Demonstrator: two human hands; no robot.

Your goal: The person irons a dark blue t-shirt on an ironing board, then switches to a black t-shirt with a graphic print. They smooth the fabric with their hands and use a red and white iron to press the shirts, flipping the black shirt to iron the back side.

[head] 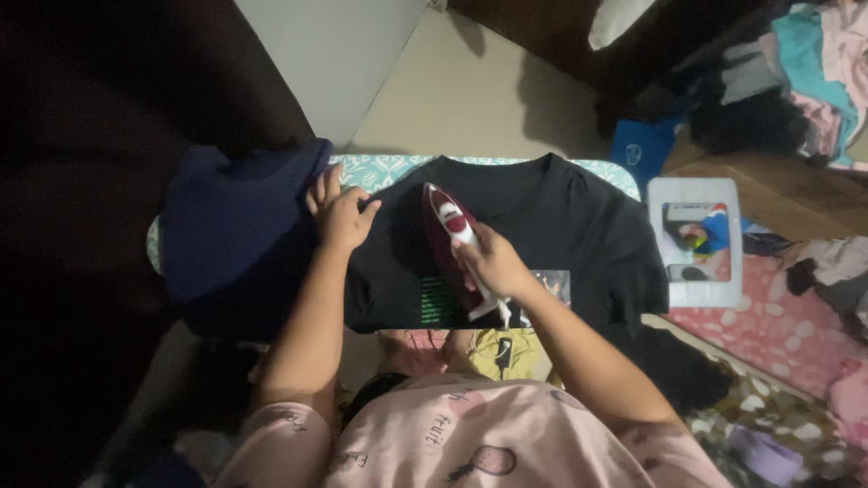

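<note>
A black T-shirt [561,226] with a printed patch lies spread on an ironing board [389,168] that has a teal patterned cover. My right hand [493,262] grips the white handle of a dark red iron [445,237], which rests on the shirt's middle. My left hand [339,212] lies flat with fingers apart on the shirt's left edge, beside a dark blue garment [240,235] draped over the board's left end.
A white box [696,242] with a picture on its lid sits to the right of the board. Heaped clothes [805,72] fill the upper right. A pink patterned cloth [778,334] lies at the right. Yellow and pink garments [502,352] lie below the board's front edge.
</note>
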